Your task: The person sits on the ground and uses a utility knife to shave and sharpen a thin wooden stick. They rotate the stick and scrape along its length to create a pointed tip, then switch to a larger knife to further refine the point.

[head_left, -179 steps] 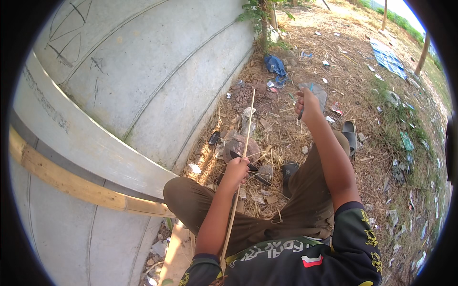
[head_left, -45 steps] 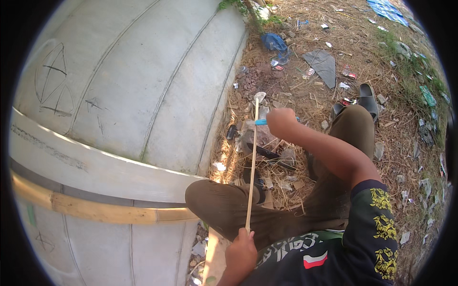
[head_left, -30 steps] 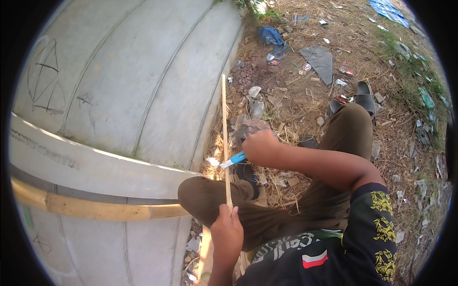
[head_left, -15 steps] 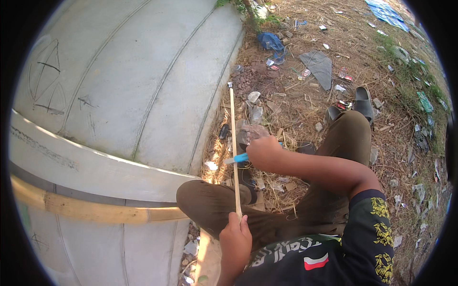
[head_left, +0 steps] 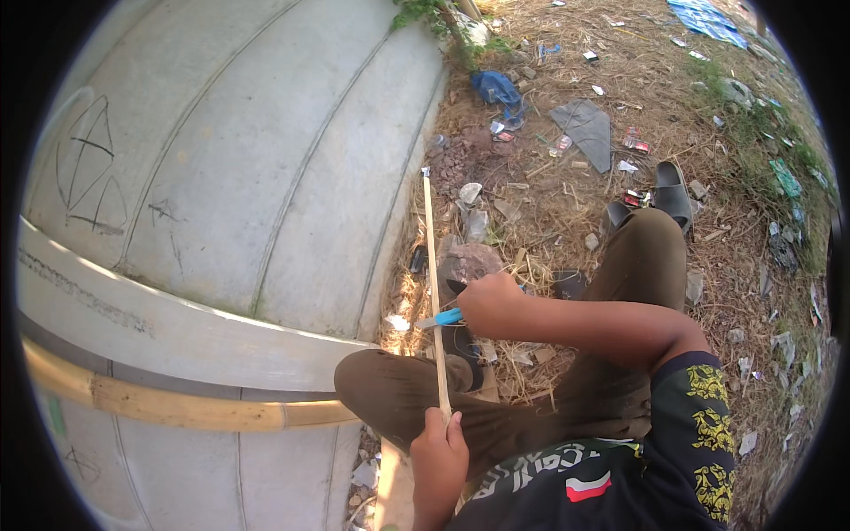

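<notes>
My left hand (head_left: 440, 456) is closed round the near end of a long, thin, pale strip of wood or bamboo (head_left: 431, 248). The strip points away from me, and its far tip rests by the foot of the concrete wall. In my closed right hand (head_left: 490, 305) is a blue-handled cutter knife (head_left: 449, 316). Its blade lies across the strip, touching it about midway between a brown stone and my left hand. My fingers hide most of the handle.
A concrete panel wall (head_left: 204, 177) rises on the left, with a bamboo pole (head_left: 195, 409) along it. Beyond my right hand lies a brown stone (head_left: 469, 263). Dry grass and litter cover the ground, with a blue plastic bag (head_left: 498, 91) and grey sandals (head_left: 673, 195).
My right hand and the knife have slid a little along the strip toward my left hand. My left hand keeps its grip. The whole view has shifted slightly.
</notes>
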`<act>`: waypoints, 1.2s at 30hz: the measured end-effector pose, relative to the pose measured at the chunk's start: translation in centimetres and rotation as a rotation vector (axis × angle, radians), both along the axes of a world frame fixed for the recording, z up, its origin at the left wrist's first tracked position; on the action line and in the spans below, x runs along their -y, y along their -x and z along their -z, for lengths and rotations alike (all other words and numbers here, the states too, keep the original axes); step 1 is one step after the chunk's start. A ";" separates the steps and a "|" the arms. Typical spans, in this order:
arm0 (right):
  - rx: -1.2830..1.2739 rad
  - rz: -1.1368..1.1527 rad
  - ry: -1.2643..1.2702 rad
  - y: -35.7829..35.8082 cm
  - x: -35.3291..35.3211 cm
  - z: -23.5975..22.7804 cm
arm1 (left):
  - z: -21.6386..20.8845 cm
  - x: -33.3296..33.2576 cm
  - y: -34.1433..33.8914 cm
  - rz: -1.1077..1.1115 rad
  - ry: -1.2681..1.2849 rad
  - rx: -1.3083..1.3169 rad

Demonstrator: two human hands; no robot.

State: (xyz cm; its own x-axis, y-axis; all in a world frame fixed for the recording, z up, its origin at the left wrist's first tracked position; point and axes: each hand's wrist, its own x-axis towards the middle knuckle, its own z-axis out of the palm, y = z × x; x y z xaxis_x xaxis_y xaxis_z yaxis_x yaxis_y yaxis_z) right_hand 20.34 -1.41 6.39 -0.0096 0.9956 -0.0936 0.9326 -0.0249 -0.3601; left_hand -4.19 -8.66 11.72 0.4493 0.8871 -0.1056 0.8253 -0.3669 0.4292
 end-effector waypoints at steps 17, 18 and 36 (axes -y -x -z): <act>-1.363 0.295 0.039 -3.8 -2.5 -2.2 | -0.9 -7.0 3.8 0.005 0.641 0.733; -1.447 0.243 0.039 -3.1 -2.0 -3.0 | -1.5 -8.1 3.1 0.035 0.594 0.739; -1.327 0.079 -0.029 -2.7 1.7 -6.6 | -9.7 -17.8 -6.9 -0.083 -0.259 1.424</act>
State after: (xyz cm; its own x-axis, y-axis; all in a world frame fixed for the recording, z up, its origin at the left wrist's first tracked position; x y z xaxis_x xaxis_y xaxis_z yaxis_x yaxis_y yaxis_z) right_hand 23.06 -3.15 13.00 -0.0190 0.9991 -0.0372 -0.1275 -0.0394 -0.9911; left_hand 2.73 9.17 21.41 -0.0184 0.8395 0.5431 -0.2146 -0.5339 0.8179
